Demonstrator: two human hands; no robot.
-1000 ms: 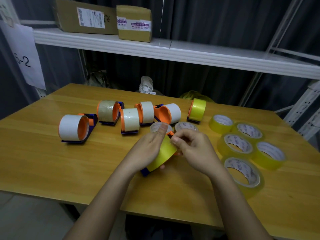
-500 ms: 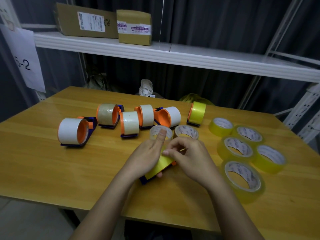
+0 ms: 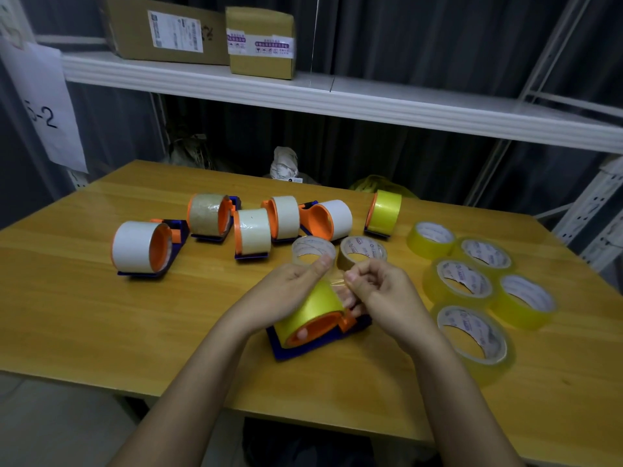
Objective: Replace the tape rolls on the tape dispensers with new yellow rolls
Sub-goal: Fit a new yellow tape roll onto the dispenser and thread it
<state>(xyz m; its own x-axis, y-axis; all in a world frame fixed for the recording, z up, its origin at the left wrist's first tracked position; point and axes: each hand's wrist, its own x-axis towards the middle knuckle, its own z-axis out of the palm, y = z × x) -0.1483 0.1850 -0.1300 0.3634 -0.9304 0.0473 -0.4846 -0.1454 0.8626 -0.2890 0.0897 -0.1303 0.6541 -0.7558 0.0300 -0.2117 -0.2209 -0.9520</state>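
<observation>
wooden table (image 3: 84, 315) | white shelf (image 3: 404, 109) — two cardboard boxes (image 3: 168, 32) | paper sign (image 3: 43, 106) — reads "-2"

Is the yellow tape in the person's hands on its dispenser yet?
On: the yellow roll sits round the dispenser's orange hub, above its blue base.

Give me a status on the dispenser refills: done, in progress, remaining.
Done: one dispenser at the back right already carries a yellow roll. In hand: the left hand steadies a yellow roll on the near dispenser while the right hand pinches its loose tape end. Left: five dispensers with pale rolls, such as the far-left one. Five spare yellow rolls lie on the table's right side.
</observation>
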